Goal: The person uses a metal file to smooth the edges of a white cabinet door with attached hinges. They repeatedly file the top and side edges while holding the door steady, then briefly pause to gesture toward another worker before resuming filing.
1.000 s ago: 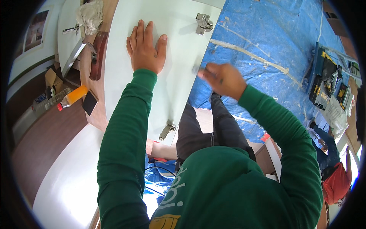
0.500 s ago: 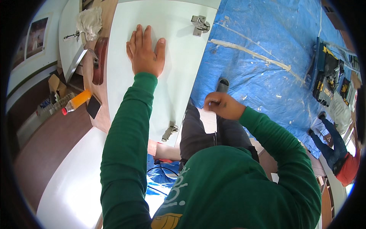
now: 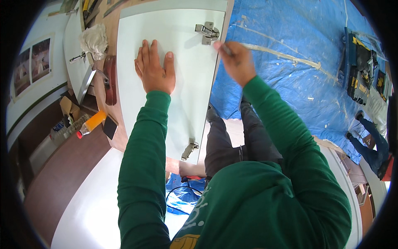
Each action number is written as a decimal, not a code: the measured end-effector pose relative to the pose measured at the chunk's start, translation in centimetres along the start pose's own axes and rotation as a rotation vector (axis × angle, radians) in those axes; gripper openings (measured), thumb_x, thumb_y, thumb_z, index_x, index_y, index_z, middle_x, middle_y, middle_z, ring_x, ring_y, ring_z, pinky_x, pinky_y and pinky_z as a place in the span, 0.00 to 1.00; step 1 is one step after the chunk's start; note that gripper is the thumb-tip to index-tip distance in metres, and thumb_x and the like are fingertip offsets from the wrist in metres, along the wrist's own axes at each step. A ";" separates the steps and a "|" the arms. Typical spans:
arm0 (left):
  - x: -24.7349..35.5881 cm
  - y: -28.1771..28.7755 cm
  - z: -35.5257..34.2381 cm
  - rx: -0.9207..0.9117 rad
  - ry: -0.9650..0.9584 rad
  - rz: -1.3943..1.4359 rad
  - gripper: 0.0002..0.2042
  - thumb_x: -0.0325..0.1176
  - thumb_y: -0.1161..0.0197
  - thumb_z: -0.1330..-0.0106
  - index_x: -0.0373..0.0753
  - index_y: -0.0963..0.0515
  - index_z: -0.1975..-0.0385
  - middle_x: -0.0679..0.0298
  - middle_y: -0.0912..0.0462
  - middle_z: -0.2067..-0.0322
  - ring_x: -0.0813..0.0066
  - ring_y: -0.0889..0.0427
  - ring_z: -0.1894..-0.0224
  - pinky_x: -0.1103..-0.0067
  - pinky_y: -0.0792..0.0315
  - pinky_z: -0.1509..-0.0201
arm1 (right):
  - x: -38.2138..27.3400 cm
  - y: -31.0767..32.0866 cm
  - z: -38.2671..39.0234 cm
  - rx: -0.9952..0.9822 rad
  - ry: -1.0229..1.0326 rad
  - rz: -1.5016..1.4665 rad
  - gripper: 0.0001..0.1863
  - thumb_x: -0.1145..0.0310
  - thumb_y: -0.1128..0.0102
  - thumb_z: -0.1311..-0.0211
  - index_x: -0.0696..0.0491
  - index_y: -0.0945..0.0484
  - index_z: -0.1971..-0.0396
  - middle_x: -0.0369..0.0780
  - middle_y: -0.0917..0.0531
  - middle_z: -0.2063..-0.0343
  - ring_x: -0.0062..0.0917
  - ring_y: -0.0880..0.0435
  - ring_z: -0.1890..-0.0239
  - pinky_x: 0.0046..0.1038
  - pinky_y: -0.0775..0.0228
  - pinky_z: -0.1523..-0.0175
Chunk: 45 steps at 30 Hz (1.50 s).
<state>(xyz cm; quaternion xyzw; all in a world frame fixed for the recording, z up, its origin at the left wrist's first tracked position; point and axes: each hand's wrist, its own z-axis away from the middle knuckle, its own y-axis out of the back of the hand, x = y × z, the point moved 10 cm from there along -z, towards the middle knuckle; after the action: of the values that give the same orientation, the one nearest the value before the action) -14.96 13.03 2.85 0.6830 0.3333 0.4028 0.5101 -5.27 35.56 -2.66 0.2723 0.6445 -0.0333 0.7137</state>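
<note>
A white cabinet door (image 3: 186,91) lies flat on a wooden bench, with two metal hinges fitted along its right side. My left hand (image 3: 156,74) rests flat on the door's left half, fingers spread, nothing in it. Just beyond the door's right edge is my right hand (image 3: 238,62), its fingers curled into a pinch, slightly blurred. Whatever they hold is too small to make out. The far hinge (image 3: 208,33) is right beside those fingertips. Closer to my body is the near hinge (image 3: 190,150), with neither hand on it.
Left of the door are a phone (image 3: 110,127), an orange drink bottle (image 3: 92,123), a reddish-brown tool (image 3: 110,81) and a crumpled plastic bag (image 3: 94,40). Blue sheeting (image 3: 282,79) covers the floor at right. A toolbox (image 3: 359,85) and another person (image 3: 373,141) are at far right.
My right hand has moved away from my body, from above my legs up to the far hinge. My left hand stays flat on the door. The view has shifted slightly.
</note>
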 end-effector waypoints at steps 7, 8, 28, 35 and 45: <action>0.0 0.0 -0.1 -0.001 -0.006 0.009 0.29 0.49 0.46 0.26 0.39 0.32 0.29 0.50 0.38 0.26 0.50 0.44 0.23 0.53 0.57 0.20 | 2.7 2.4 -3.7 0.114 -0.227 -0.339 0.19 0.58 0.37 0.27 0.57 0.27 0.72 0.36 0.29 0.81 0.21 0.34 0.74 0.30 0.37 0.69; 0.0 0.0 -0.1 -0.004 -0.002 0.004 0.29 0.49 0.46 0.26 0.39 0.32 0.29 0.50 0.38 0.26 0.50 0.44 0.23 0.53 0.57 0.20 | 2.2 1.5 -2.9 0.020 -0.197 -0.295 0.18 0.61 0.35 0.28 0.57 0.30 0.71 0.35 0.32 0.81 0.19 0.37 0.74 0.29 0.39 0.69; 0.2 0.2 0.0 -0.002 -0.007 0.040 0.29 0.48 0.46 0.26 0.39 0.33 0.29 0.50 0.39 0.25 0.50 0.44 0.23 0.52 0.58 0.20 | 1.8 0.6 -6.5 0.373 -0.138 -0.410 0.22 0.59 0.45 0.22 0.58 0.34 0.75 0.40 0.31 0.82 0.23 0.37 0.75 0.31 0.37 0.68; 0.2 0.1 0.0 -0.009 -0.002 0.020 0.29 0.49 0.46 0.25 0.40 0.33 0.29 0.51 0.39 0.25 0.50 0.44 0.23 0.52 0.57 0.20 | 3.5 1.4 -8.3 0.356 -0.299 -0.493 0.25 0.52 0.40 0.25 0.57 0.29 0.76 0.35 0.31 0.82 0.20 0.37 0.75 0.31 0.37 0.68; 0.2 0.0 -0.1 -0.003 -0.006 0.023 0.30 0.49 0.45 0.27 0.39 0.32 0.29 0.50 0.38 0.26 0.49 0.44 0.23 0.52 0.56 0.20 | 3.0 -1.1 -4.2 0.227 -0.283 -0.592 0.23 0.54 0.36 0.27 0.55 0.30 0.77 0.30 0.34 0.81 0.15 0.39 0.73 0.24 0.41 0.69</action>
<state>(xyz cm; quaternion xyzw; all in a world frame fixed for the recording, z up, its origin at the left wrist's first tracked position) -15.00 13.22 2.93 0.6872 0.3234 0.4071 0.5074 -8.98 37.41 -5.97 0.1438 0.5823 -0.3475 0.7207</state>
